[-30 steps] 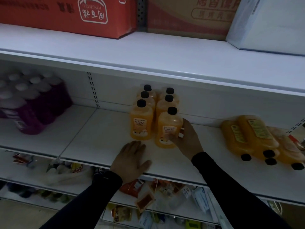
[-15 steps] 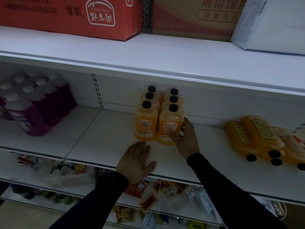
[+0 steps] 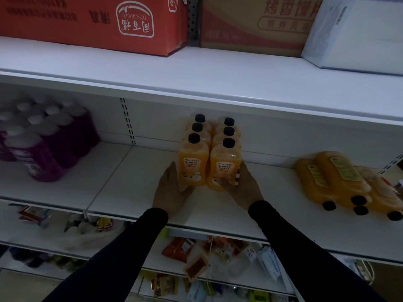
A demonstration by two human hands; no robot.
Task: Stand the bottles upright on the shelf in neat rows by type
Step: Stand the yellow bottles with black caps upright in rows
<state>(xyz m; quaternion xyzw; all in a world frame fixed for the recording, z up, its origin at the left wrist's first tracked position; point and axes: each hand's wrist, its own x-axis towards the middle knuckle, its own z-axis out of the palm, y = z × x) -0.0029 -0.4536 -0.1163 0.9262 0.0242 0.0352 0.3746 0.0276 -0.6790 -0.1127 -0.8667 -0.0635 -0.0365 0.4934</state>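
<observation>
Several orange bottles with black caps stand upright in two rows at the middle of the white shelf (image 3: 122,188). My left hand (image 3: 172,190) cups the base of the front left orange bottle (image 3: 193,165). My right hand (image 3: 245,188) grips the lower part of the front right orange bottle (image 3: 225,168). Further right, several more orange bottles (image 3: 335,179) lie on their sides in a pile, caps toward me. Purple bottles with white caps (image 3: 43,140) stand grouped at the left end of the shelf.
Above is another shelf holding a red carton (image 3: 93,20), a brown carton (image 3: 250,25) and a white box (image 3: 357,33). Lower shelves hold assorted small packets (image 3: 196,256). Bare shelf lies between the purple bottles and the standing orange ones.
My left hand has moved from the shelf's front edge up to the front left bottle. The front right bottle has been pushed back level with its neighbour, my right hand still on it.
</observation>
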